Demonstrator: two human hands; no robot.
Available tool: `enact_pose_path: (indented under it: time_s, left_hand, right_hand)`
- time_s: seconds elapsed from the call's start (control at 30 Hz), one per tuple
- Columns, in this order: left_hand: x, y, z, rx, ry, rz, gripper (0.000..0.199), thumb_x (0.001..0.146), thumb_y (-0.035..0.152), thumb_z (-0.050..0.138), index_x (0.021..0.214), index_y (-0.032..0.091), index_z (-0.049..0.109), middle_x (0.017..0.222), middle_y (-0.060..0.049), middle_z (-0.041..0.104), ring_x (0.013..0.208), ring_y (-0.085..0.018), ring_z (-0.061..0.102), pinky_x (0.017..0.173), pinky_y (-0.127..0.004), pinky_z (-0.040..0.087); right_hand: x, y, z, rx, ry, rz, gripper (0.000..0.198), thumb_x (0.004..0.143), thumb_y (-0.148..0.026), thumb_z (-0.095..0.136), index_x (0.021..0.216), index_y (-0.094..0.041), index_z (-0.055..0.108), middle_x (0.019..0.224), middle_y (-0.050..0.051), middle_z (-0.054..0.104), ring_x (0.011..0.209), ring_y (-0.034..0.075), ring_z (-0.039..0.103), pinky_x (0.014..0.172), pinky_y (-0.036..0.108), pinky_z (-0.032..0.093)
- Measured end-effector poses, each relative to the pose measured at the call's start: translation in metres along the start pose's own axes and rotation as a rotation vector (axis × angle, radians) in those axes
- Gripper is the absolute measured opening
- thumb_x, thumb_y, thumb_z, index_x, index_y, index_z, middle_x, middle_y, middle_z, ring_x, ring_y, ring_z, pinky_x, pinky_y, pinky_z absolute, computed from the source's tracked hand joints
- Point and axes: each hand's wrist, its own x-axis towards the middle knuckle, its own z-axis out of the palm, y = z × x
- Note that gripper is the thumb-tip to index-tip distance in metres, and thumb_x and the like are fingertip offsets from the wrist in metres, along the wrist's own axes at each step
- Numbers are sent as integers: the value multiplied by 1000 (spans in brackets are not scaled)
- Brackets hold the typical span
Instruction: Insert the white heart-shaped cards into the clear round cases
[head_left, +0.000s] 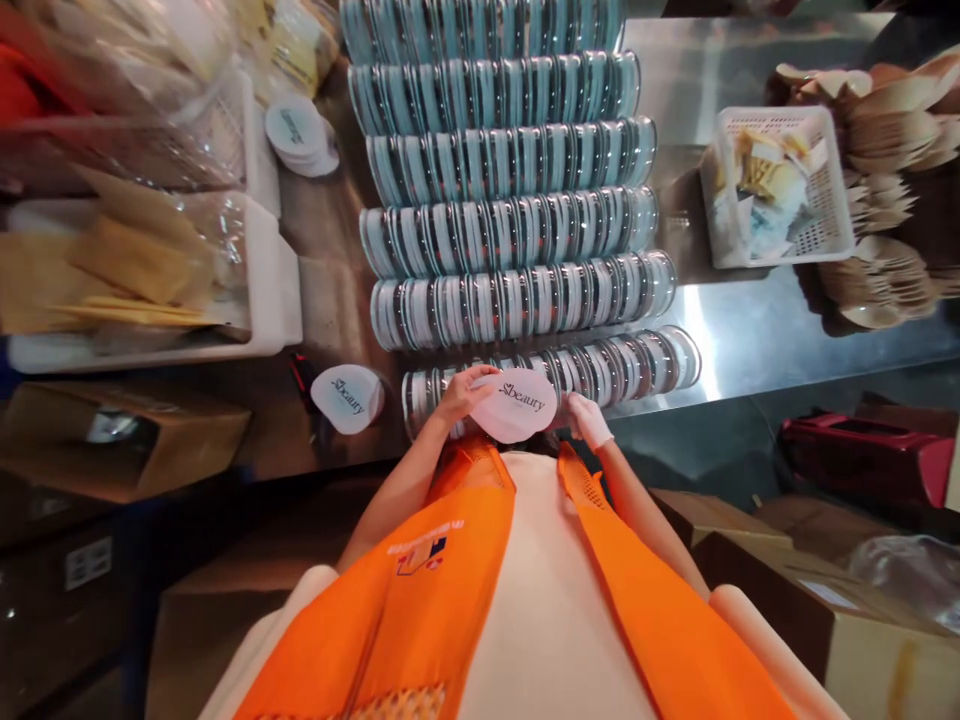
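My left hand (466,392) pinches the upper left edge of a round white label (517,405) with "beauty" printed on it. The label faces up, in front of my chest. Just past its right edge is my right hand (589,418), in a pale glove with fingers drawn together; whatever is between them is too small to make out. Behind both hands runs the nearest row of clear round containers (622,368), standing on edge side by side. To the left, a stack of the same labels (347,398) lies on the metal table (322,270).
Several more rows of containers (517,230) fill the table's middle. Another label pile (300,135) sits at the back left beside white bins (262,280). At right are a white basket (784,190) of packets and wooden spoons (885,280). Cardboard boxes (817,600) stand below.
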Motion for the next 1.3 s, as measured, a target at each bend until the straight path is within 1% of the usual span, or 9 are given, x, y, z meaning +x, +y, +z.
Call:
enact_pose_path:
  time_s: [0.1,0.2,0.3,0.4,0.47,0.57,0.7,1.0,1.3]
  left_hand:
    - [1,1,-1,13,-16,11,45,78,44,72,112,14,72,111,-11,74,94,-22,69,78,-29,55]
    - [1,6,-2,26,-39,2,45,80,50,73,108,15,72,110,-10,75,93,-21,69,77,-28,56]
    - [2,14,-1,23,-82,-22,49,80,56,73,108,15,72,106,-9,75,86,-20,69,71,-27,55]
    - [2,22,1,50,-155,-23,49,82,57,71,108,16,72,104,-9,75,85,-20,69,71,-28,55]
    - [0,26,0,94,-194,15,46,83,55,71,106,16,73,106,-10,75,92,-23,70,79,-30,56]
    - [-6,31,-10,164,-271,86,45,80,50,76,110,18,72,115,-10,74,106,-25,68,93,-34,54]
    - [-16,31,-29,173,-329,42,49,80,45,75,120,19,68,118,-8,72,103,-25,69,90,-33,55]
    - [-29,9,-40,117,-189,30,41,83,39,71,119,20,65,124,-7,70,115,-25,65,103,-35,50]
    - [-18,8,-36,124,-249,49,40,84,43,70,115,18,67,115,-6,73,106,-24,67,97,-34,52]
  right_hand:
    - [-6,-8,-17,-57,-103,32,63,95,-67,38,102,-18,76,72,9,73,48,17,54,51,30,45]
    - [-22,-28,-24,-294,154,1,43,95,-56,53,87,-21,77,78,11,75,76,23,69,70,30,49]
    - [-40,-54,-18,-385,331,-191,33,96,-46,56,110,-24,77,103,8,78,96,23,71,85,31,50]
    - [-52,-70,-12,-331,169,-411,26,92,-34,61,111,-28,78,111,2,77,100,21,70,90,29,51]
    - [-58,-69,-12,-333,159,-423,22,90,-30,61,100,-28,80,106,1,78,99,21,70,89,29,52]
    - [-67,-58,-18,-281,372,-347,26,92,-35,58,99,-24,80,102,5,79,91,22,70,84,31,53]
    - [-81,-50,-26,-346,640,-383,35,97,-40,49,99,-19,77,97,9,78,87,21,69,82,30,51]
    - [-83,-94,-16,-852,534,-355,31,97,-31,47,81,-16,69,81,10,70,74,18,59,62,29,30]
    - [-14,-51,20,-637,512,-388,26,96,-24,49,90,-15,72,88,9,71,82,17,61,69,24,38]
